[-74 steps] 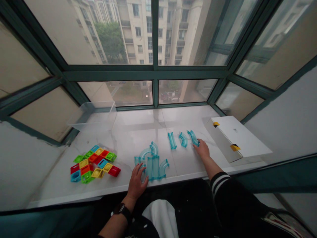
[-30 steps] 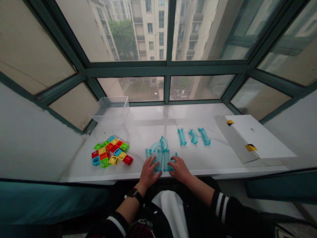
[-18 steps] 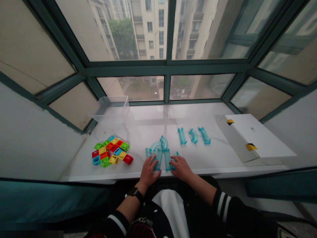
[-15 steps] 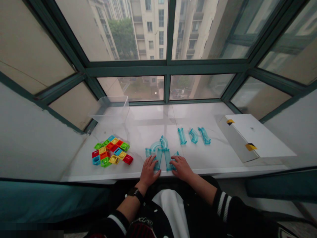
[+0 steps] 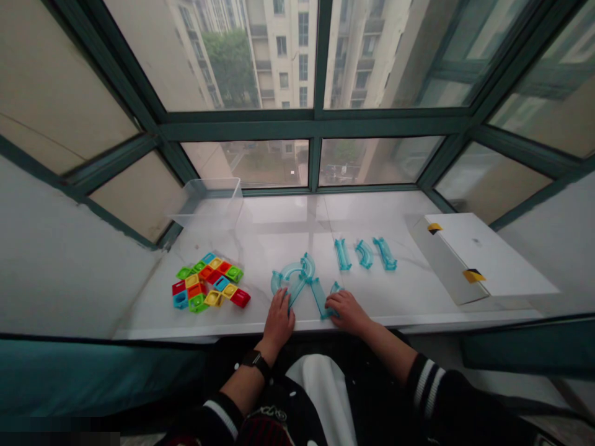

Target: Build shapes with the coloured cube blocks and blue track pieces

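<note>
Head view, inventory of a marble window sill [image 5: 297,214], with clock positions taken from the wearer and 12 o'clock straight ahead.

Item 1: left hand [image 5: 279,319] at 12 o'clock, fingers held close together and pointed down. The fingertips are placed at the lower end of a slanted clear blue straight track piece [image 5: 295,292]. A black smartwatch [image 5: 255,358] is worn on the wrist.

Item 2: right hand [image 5: 348,313], just right of 12 o'clock, fingers loosely curved and laid over a short clear blue track piece [image 5: 335,287]. A second clear blue straight track piece [image 5: 318,296] lies between the hands. No pinch can be confirmed for either hand.

Item 3: clear blue arch track piece [image 5: 292,270], above the hands.

Item 4: three loose clear blue track pieces [image 5: 365,254], in a row at 1 o'clock.

Item 5: multicoloured square tiles [image 5: 207,286], heaped at 11 o'clock; clear plastic bin [image 5: 207,204], beyond them; white box [image 5: 478,254] with yellow-and-black tape, at 2 o'clock.

Risks, as judged: uneven pressure could skid the pieces across the polished marble, and a careless wrist could knock the arch out of line. Pieces near the front edge could be pushed off the sill.

Hidden: the lower piece ends lie under the fingers, so whether they are joined cannot be made out.
</note>
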`<state>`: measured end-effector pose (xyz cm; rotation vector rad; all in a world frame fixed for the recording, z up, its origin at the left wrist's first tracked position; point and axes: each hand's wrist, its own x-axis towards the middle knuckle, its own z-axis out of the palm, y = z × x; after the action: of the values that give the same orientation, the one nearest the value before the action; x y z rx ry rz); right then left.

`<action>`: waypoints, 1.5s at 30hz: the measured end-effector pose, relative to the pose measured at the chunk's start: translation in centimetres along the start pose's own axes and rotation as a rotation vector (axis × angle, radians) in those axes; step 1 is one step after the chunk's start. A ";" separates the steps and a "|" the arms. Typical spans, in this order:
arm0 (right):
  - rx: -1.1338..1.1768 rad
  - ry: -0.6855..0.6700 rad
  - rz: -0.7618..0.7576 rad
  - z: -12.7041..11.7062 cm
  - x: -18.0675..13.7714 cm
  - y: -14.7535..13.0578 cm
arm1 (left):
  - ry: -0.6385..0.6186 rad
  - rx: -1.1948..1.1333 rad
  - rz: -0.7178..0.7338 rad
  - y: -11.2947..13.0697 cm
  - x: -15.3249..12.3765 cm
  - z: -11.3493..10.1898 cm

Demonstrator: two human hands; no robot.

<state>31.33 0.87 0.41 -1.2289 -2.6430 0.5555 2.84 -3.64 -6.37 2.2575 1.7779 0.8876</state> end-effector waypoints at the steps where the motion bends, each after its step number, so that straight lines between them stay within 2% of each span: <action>1: 0.017 0.012 -0.014 0.0 -0.2 0.2 | 0.003 0.001 -0.003 -0.2 0.0 0.3; 9: 0.179 0.047 -0.121 -0.3 -1.9 2.3 | 0.028 -0.010 -0.049 -0.5 0.0 1.1; 14: 0.343 0.091 -0.084 -0.4 -2.4 2.1 | 0.034 -0.056 -0.080 -0.1 0.2 0.5; 17: 0.459 0.134 -0.020 0.1 -1.8 1.0 | 0.028 -0.061 -0.075 0.1 0.3 0.1; 20: 0.560 0.233 0.025 1.1 -0.3 -0.3 | 0.022 -0.058 -0.060 0.3 0.3 -0.2; 26: 0.652 0.382 0.047 3.1 2.9 -2.1 | 0.000 -0.015 -0.036 0.8 0.2 -1.1; 29: 0.666 0.399 0.035 3.1 3.5 -2.5 | -0.006 -0.007 -0.024 1.0 0.1 -1.5; 33: 0.647 0.431 0.035 1.9 3.3 -2.5 | 0.011 -0.002 0.001 1.5 0.1 -2.2; 38: 0.563 0.465 0.040 -0.3 2.7 -1.7 | 0.043 -0.087 0.020 3.9 1.7 -3.2; 42: 0.526 0.464 0.066 -1.3 2.4 -0.7 | -0.026 -0.283 0.046 7.2 4.5 -3.9; 45: 0.463 0.483 0.120 -1.9 2.4 0.4 | -0.087 -0.366 0.069 9.4 6.7 -3.5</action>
<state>30.63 3.44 2.03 -1.1916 -1.9181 0.7294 9.83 -1.10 3.17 2.0943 1.3758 1.0145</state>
